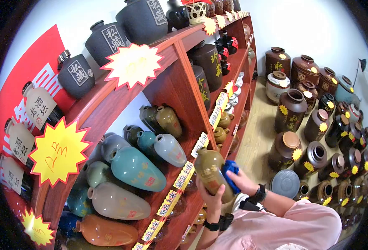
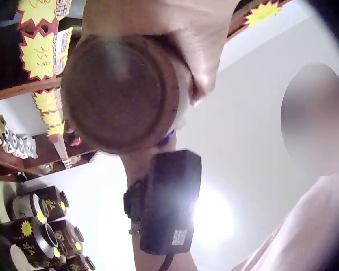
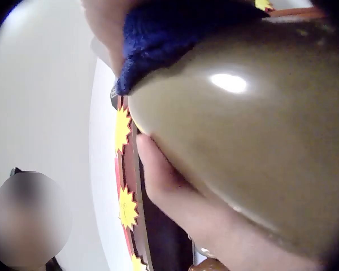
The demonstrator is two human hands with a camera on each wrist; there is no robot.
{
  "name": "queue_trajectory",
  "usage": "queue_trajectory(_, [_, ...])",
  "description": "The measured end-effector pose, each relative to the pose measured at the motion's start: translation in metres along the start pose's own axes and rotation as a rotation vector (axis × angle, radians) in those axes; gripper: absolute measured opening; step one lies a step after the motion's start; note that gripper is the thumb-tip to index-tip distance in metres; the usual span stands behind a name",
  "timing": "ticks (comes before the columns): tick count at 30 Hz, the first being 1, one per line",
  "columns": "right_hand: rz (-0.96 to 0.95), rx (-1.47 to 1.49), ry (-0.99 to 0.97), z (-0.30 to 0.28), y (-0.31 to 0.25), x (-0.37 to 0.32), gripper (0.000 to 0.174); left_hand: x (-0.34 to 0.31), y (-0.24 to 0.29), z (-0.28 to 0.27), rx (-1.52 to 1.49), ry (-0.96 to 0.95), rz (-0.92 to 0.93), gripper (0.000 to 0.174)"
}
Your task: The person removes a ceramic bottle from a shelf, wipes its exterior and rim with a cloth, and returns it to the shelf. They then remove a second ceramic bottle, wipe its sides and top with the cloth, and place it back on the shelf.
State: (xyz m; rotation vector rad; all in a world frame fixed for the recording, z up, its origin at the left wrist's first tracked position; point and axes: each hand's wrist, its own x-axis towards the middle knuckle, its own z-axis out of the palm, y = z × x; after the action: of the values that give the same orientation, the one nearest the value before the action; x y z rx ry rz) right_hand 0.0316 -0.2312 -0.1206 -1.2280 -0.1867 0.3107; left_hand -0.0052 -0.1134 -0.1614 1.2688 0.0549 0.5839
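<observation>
An olive-brown glazed jar (image 1: pixel 209 166) with gold lettering is held up in front of the shelf, tilted. My left hand (image 1: pixel 211 200) grips its lower body, thumb along the side. In the left wrist view the jar's round dark base (image 2: pixel 121 93) faces the camera, with the left hand (image 2: pixel 152 17) wrapped over it. My right hand (image 1: pixel 243 182) holds a dark blue cloth (image 1: pixel 231 170) against the jar's side. Up close in the right wrist view, the cloth (image 3: pixel 164 42) lies over the glossy curved surface of the jar (image 3: pixel 260 130).
A red-brown wooden shelf (image 1: pixel 175 54) runs along the left, with glazed jars (image 1: pixel 138 168) lying on their sides and yellow price tags (image 1: pixel 59 152). Brown jars (image 1: pixel 290 110) crowd the floor (image 1: pixel 261 129) at right. A grey round lid (image 1: pixel 284 184) lies near the right forearm.
</observation>
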Motion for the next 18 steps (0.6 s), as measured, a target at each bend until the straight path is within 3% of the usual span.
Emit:
queue_trajectory(4, [0.050,-0.022,-0.115,0.008,0.008,-0.017,0.030,0.014,0.020,-0.010,-0.041,-0.004,-0.100,0.071])
queue_trajectory(5, [0.165,-0.037,-0.167,0.004,0.010,-0.019,0.032,0.015,0.026,-0.011,-0.056,-0.002,-0.123,0.069])
queue_trajectory(9, [0.243,0.253,-0.181,0.009,0.017,-0.028,0.030,0.014,0.034,-0.010,-0.010,0.031,-0.094,0.064])
queue_trajectory(13, [0.203,0.006,-0.158,0.004,0.025,-0.023,0.028,0.007,0.026,-0.009,-0.056,0.167,-0.141,0.070])
queue_trajectory(15, [0.222,-0.145,-0.126,0.012,0.008,-0.031,0.028,0.016,0.012,-0.024,-0.183,0.041,-0.196,0.075])
queue_trajectory(18, [-0.113,-0.091,-0.124,0.018,0.013,-0.036,0.029,0.018,0.017,-0.026,-0.246,-0.046,-0.324,0.081])
